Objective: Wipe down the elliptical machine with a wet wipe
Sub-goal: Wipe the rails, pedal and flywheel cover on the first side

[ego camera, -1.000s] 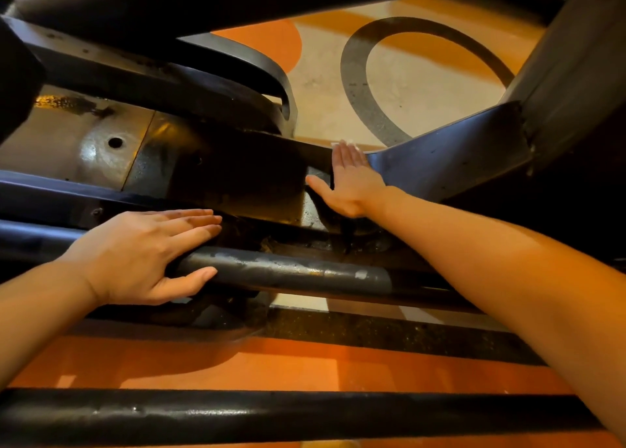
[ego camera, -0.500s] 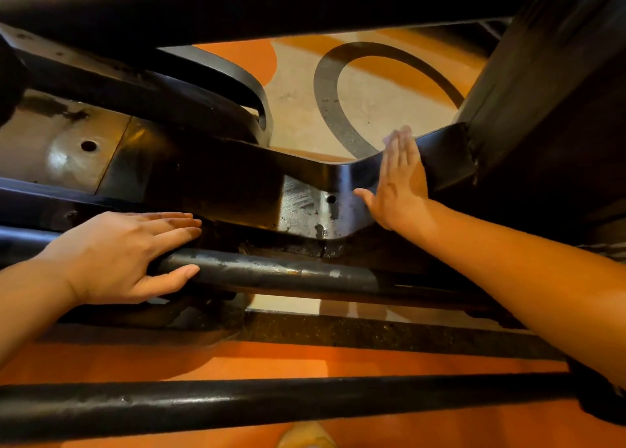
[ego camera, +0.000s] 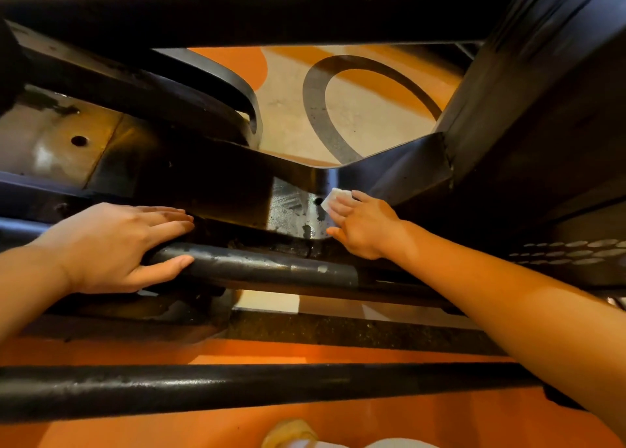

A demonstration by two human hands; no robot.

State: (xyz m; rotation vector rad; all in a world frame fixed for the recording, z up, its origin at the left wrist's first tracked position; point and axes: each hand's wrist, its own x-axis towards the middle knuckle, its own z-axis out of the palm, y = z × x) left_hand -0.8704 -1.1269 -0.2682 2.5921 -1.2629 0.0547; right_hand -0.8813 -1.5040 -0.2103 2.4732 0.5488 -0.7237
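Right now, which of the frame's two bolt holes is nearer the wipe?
The hole beside the wet wipe under the right hand; the other hole sits far left.

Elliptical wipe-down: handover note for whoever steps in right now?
Left hand: flat, resting on the lower rail, bracing; holds nothing.
Right hand: presses the wipe with straight fingers against the frame plate, beside its small hole.
Done: the plate shows wet streaks left of the wipe.
Left: grime sits along the seam under the plate; the rail has scuffed patches; the near bar and the left plate look untouched, though I can't be sure.
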